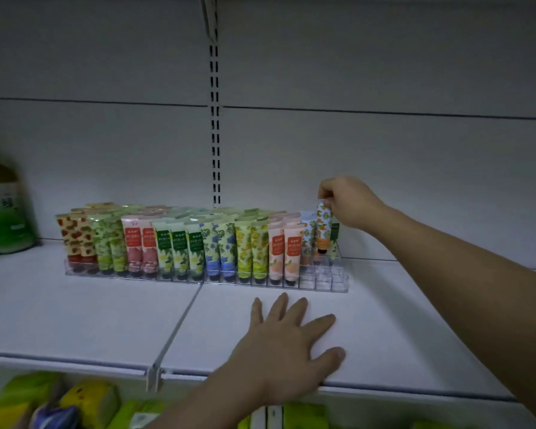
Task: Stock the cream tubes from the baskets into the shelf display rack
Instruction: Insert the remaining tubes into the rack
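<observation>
Now right hand point(344, 202) pinches the light, squashy orange tube point(323, 226) by its crimped 12 o'clock end, over the rack point(322, 281); left hand point(287, 351) flat, fingers spread, on shelf point(90, 314).

Two hands point(287, 345), one clear rack point(322, 278), one green bottle point(5, 205).

A white shelf point(90, 317) runs across the scene, split by a thin divider rail point(180, 329) that runs from near to far. Behind it rises a pale grey back panel point(369, 72) with horizontal seams, and a slotted upright point(214, 125) runs down its middle. The light is dim and cool. At far left stand green bottles point(3, 205). Below the near shelf edge lie green and yellow packages point(84, 400).
</observation>
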`<action>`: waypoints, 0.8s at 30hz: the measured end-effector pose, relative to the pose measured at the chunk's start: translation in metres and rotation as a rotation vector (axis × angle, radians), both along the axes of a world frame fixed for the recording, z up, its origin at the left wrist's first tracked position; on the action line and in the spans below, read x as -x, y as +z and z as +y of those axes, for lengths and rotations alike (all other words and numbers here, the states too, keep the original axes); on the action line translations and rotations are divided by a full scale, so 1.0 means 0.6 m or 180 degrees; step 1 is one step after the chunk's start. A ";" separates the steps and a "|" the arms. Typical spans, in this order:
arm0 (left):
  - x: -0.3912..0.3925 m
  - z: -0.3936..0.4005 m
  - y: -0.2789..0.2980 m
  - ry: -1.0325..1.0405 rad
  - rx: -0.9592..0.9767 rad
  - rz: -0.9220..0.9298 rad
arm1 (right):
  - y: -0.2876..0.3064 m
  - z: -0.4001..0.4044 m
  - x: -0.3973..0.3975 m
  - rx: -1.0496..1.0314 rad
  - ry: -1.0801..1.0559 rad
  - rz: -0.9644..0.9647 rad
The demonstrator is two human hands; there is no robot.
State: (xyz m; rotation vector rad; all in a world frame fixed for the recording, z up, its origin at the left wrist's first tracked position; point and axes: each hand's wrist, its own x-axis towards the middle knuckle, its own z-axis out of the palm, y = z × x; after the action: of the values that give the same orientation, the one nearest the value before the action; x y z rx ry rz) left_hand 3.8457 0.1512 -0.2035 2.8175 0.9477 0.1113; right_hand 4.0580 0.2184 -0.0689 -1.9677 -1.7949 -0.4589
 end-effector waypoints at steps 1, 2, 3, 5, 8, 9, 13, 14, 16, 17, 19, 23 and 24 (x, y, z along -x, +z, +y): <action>0.000 0.001 0.000 0.0011 0.0019 0.0019 | 0.000 0.002 0.003 0.0002 -0.0028 0.0030; 0.000 0.001 0.000 0.0009 0.0030 0.0030 | -0.001 0.004 0.007 0.0030 -0.0046 0.0056; 0.000 0.002 0.000 0.0006 0.0028 0.0032 | -0.005 0.006 0.011 0.0086 -0.0058 0.0060; 0.001 0.003 0.001 0.0006 -0.0004 0.0017 | -0.022 0.012 0.017 0.0266 -0.0097 0.0021; 0.001 0.005 0.000 0.0013 -0.0047 -0.0029 | -0.050 0.015 0.019 0.0268 -0.0195 0.0113; 0.001 0.006 -0.001 0.0012 -0.0076 -0.0059 | -0.052 0.015 0.018 0.0216 -0.0222 0.0171; 0.001 0.008 -0.006 0.0044 -0.0122 -0.0233 | -0.044 0.007 0.022 0.0409 -0.0361 0.0064; 0.001 0.008 -0.006 0.0057 -0.0142 -0.0275 | -0.042 0.002 0.025 0.0442 -0.0398 0.0014; 0.002 0.007 -0.005 0.0069 -0.0199 -0.0350 | -0.039 -0.016 0.035 0.0362 -0.0424 0.0052; 0.001 0.007 -0.004 0.0081 -0.0226 -0.0378 | -0.035 -0.028 0.042 0.0275 -0.0415 0.0071; 0.002 0.009 -0.002 0.0134 -0.0283 -0.0435 | -0.027 -0.048 0.059 0.0229 -0.0396 0.0105; 0.006 -0.011 0.001 0.0472 -0.1108 -0.0695 | -0.014 -0.106 0.127 0.0490 -0.0246 0.0382; 0.010 -0.019 -0.003 0.0553 -0.1286 -0.0872 | -0.014 -0.124 0.148 0.0488 -0.0161 0.0528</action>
State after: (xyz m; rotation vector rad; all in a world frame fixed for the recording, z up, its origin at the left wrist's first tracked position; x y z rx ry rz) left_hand 3.8399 0.1400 -0.2052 2.9464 1.2133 0.7702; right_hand 3.9691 0.1440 -0.0775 -2.0909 -1.7242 -0.1714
